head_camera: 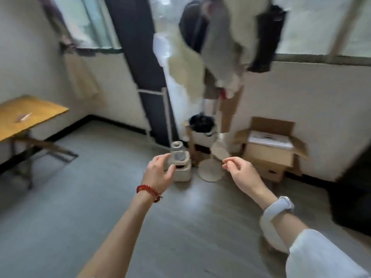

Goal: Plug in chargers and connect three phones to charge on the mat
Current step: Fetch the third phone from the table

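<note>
Over the grey floor [60, 197], by a yellow table [30, 115] and cardboard box [269, 151], left hand [156, 175] and right hand [241, 173] hang loosely curled, holding nothing.

Matt cardboard box [269, 155], yellow wooden tabletop [30, 115], faintly glossy grey floor [80, 197], hanging cloth garments [220, 47].

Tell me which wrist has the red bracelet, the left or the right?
The left wrist: its red bracelet sits just below the left hand. The wrist of the right hand wears a pale band instead.
</note>
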`<control>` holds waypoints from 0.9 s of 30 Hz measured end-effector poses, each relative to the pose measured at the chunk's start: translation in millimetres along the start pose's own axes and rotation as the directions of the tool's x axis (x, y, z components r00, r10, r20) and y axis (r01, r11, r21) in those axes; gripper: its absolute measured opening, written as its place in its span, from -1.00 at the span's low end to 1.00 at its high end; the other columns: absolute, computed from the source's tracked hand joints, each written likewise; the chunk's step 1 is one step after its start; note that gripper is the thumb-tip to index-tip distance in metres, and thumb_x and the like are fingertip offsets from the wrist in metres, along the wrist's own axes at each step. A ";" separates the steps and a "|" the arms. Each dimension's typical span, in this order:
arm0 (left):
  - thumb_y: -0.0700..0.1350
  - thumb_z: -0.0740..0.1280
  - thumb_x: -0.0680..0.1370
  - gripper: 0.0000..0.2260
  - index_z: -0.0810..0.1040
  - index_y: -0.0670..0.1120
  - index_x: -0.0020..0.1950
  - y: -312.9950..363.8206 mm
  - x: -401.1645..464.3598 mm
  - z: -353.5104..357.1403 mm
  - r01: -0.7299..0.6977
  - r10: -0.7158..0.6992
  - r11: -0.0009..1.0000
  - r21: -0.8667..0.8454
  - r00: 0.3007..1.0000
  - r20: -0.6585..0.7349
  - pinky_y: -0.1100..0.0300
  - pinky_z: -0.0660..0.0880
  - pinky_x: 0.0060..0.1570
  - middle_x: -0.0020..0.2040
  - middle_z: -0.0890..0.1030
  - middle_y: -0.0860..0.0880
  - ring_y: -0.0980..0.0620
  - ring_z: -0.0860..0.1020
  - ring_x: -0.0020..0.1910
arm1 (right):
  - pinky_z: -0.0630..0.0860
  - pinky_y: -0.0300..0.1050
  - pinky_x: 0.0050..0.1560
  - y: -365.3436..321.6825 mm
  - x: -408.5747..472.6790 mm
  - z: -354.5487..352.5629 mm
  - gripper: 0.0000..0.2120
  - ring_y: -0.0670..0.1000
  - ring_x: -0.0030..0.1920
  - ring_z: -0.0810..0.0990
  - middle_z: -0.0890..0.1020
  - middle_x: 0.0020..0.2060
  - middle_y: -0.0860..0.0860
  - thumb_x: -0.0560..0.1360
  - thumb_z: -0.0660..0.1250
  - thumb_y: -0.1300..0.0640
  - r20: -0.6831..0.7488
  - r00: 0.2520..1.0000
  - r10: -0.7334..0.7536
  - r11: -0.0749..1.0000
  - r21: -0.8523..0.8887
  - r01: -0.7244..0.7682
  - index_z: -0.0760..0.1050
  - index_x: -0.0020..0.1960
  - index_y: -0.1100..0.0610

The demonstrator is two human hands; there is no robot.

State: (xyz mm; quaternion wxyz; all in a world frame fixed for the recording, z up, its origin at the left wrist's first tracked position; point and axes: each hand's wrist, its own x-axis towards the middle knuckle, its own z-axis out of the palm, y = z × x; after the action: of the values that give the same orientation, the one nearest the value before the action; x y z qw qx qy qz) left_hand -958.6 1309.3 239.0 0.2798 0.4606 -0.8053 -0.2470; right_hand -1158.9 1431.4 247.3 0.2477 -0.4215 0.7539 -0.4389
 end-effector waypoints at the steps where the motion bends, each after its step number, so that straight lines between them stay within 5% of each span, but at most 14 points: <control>1: -0.13 0.29 0.50 -0.65 0.42 -0.17 0.27 -34.2 8.0 -20.5 0.066 -0.064 0.997 0.031 0.996 -0.059 0.12 0.30 0.28 0.26 0.49 -0.17 -0.10 0.42 0.27 | 0.44 -0.15 -0.05 -16.0 27.7 36.6 -0.82 0.06 -0.04 0.59 0.64 -0.10 0.07 0.54 0.16 0.20 0.085 0.996 -0.028 0.999 -0.015 0.030 0.54 -0.01 0.11; 10: -0.06 0.25 0.52 -0.63 0.40 -0.12 0.30 -200.9 130.6 -146.1 0.362 -0.309 0.924 0.121 0.896 -0.320 0.08 0.32 0.28 0.30 0.45 -0.12 -0.08 0.40 0.29 | 0.40 -0.15 0.04 -135.8 214.7 253.8 -0.75 0.06 0.07 0.56 0.64 0.03 0.10 0.53 0.13 0.16 0.431 0.865 -0.258 0.958 -0.004 0.287 0.51 0.12 0.13; 14: -0.07 0.25 0.52 -0.64 0.41 -0.12 0.29 -249.4 201.7 -201.6 0.402 -0.325 0.906 0.131 0.861 -0.392 0.08 0.31 0.28 0.29 0.46 -0.13 -0.08 0.40 0.29 | 0.40 -0.19 -0.05 -205.4 289.2 345.7 -0.76 0.04 0.00 0.58 0.67 -0.02 0.07 0.52 0.13 0.16 0.489 0.811 -0.321 0.935 0.024 0.355 0.53 0.07 0.12; 23: -0.10 0.25 0.51 -0.65 0.41 -0.13 0.29 -417.4 237.7 -304.9 0.642 -0.530 0.766 0.033 0.661 -0.531 0.09 0.31 0.28 0.30 0.45 -0.14 -0.09 0.39 0.28 | 0.39 -0.21 -0.01 -297.2 360.6 565.5 -0.74 0.05 0.07 0.58 0.64 0.05 0.09 0.55 0.10 0.15 0.739 0.577 -0.348 0.889 0.065 0.453 0.52 0.11 0.13; 27: -0.06 0.23 0.53 -0.63 0.36 -0.10 0.33 -515.1 276.6 -356.3 0.678 -0.567 0.735 -0.003 0.612 -0.551 0.05 0.30 0.30 0.33 0.42 -0.11 -0.08 0.35 0.31 | 0.41 -0.19 0.05 -340.4 405.4 670.9 -0.73 0.07 0.12 0.56 0.63 0.10 0.08 0.56 0.10 0.13 0.734 0.561 -0.383 0.856 0.054 0.514 0.52 0.14 0.13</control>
State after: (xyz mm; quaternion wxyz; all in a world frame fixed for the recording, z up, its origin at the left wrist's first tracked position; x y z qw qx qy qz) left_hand -521.9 782.2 220.1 0.3323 0.7870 -0.5079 -0.1109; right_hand -729.3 693.4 212.2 0.3671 -0.7563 0.4946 -0.2206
